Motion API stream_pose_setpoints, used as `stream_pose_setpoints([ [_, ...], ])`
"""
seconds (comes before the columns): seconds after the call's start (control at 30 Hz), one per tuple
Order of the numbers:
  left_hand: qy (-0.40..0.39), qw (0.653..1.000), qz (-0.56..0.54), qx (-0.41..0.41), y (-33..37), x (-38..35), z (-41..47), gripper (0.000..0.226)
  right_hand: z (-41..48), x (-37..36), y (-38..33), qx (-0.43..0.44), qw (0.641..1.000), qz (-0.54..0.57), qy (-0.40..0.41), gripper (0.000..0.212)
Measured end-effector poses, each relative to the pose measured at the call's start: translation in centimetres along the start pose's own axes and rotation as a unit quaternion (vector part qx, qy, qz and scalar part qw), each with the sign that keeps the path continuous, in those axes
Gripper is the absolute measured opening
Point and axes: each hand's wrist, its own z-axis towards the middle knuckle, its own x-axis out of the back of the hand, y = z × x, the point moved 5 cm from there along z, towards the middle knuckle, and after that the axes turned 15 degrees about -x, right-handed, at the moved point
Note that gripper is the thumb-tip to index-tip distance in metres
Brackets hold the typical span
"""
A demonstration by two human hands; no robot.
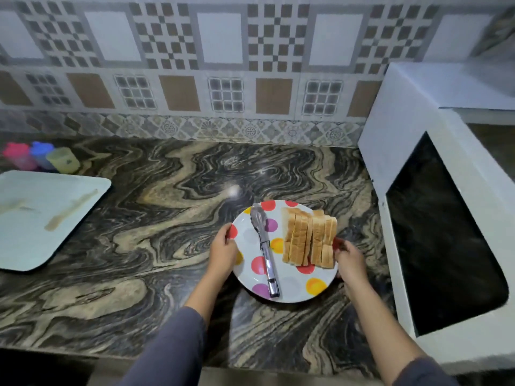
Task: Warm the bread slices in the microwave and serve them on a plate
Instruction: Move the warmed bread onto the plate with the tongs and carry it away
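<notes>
Bread slices [308, 238] stand packed on edge in a row on the right half of a polka-dot plate [289, 291], with metal tongs [264, 246] lying lengthwise beside them. The left hand [223, 250] grips the plate's left rim with its thumb on top. The right hand [349, 260] curls round the right rim, just beside the bread. Whether the plate rests on the marbled counter [145, 218] or sits slightly above it is hard to tell. A white microwave [390, 121] with a dark door stands close on the right. Open counter stretches left to a pale tray [41, 213] and back to the tiled wall [223, 79].
</notes>
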Motion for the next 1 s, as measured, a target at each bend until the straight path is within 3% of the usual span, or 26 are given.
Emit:
stream_pose_setpoints([
  [0.17,-0.061,0.994,0.088,-0.016,0.0,-1.0,1.6,0.047,-0.2,0.2,0.0,-0.013,0.999,0.001,0.047,0.031],
  [0.43,-0.112,0.989,0.091,-0.037,-0.4,-1.5,1.7,0.036,-1.0,0.4,0.4,-0.005,0.993,-0.007,0.116,0.028],
  [0.6,-0.134,0.985,0.1,-0.054,-0.2,-1.7,1.3,0.052,-2.7,0.4,0.7,0.022,0.989,-0.021,0.146,0.031],
  [0.73,-0.15,0.978,0.109,-0.092,-0.1,-1.4,0.6,0.051,-3.7,-0.2,1.6,0.047,0.985,-0.044,0.16,0.031],
  [0.9,-0.112,0.975,0.12,-0.148,0.7,-0.9,0.3,0.041,-5.2,-0.3,2.0,0.04,0.988,-0.031,0.143,0.038],
  [1.0,-0.084,0.982,0.078,-0.151,3.7,-1.2,0.7,0.047,-7.1,0.9,0.5,0.068,0.979,-0.033,0.189,0.038],
])
